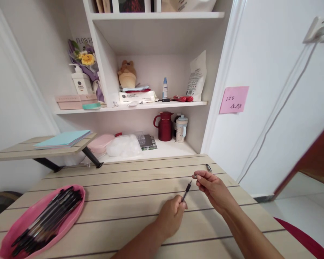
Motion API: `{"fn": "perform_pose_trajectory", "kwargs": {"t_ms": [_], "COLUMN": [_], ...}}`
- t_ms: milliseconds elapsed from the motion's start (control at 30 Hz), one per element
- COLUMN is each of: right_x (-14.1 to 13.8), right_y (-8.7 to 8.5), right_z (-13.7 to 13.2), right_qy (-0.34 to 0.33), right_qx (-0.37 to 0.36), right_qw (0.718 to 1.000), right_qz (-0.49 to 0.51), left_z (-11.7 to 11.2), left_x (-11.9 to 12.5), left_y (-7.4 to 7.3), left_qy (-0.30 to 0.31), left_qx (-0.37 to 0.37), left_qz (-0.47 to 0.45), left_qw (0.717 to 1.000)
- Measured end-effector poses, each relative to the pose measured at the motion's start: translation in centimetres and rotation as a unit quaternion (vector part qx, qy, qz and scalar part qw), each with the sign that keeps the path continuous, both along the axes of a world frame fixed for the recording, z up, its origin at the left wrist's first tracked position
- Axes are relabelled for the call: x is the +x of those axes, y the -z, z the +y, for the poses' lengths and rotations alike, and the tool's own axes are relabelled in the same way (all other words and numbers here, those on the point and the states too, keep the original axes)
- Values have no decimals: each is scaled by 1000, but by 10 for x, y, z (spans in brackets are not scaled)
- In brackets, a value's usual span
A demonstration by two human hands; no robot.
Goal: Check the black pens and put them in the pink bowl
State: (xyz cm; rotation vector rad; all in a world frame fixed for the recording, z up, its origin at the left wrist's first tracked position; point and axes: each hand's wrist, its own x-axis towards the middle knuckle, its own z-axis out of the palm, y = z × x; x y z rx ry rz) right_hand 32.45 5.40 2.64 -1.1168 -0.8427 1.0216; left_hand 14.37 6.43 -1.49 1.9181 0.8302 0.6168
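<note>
My left hand [172, 215] is closed in a fist around the lower end of a black pen [187, 190], whose tip points up and to the right. Just beyond the tip, my right hand [212, 186] is closed in a pinch on a small part [194, 176] that I cannot make out, perhaps the pen's cap. Both hands hover over the right half of the light wooden table [118, 201]. A small dark object [208, 168] lies on the table just behind my right hand.
A pink tray [70, 223] with several black pens sits at the table's front left. Behind the table are white shelves with a red jug [164, 126], a cup [181, 128], bottles and boxes. A small side table [29, 148] with blue folders stands at the left. A pink note [233, 99] hangs on the wall.
</note>
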Motion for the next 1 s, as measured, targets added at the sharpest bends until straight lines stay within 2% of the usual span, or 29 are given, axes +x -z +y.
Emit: {"fn": "perform_pose_trajectory", "kwargs": {"t_ms": [333,467,700,867,1000], "right_x": [-4,-8,-9,-11,-8], "right_y": [-8,-10,0,1,-2], "right_z": [-5,-7,-7,-8,-12], "right_qy": [27,9,-14,-18,-68], "right_qx": [20,18,20,21,-9], "right_qw": [995,994,994,994,993], "right_qz": [-92,-105,-109,-110,-92], "left_z": [1,1,0,0,0], "left_x": [-1,-1,-1,-1,-1], "left_y": [0,-1,-2,-2,-1], "left_qy": [4,6,1,-3,0], "left_qx": [73,74,61,81,77], "left_qz": [31,36,32,30,31], "left_qw": [997,997,998,996,997]}}
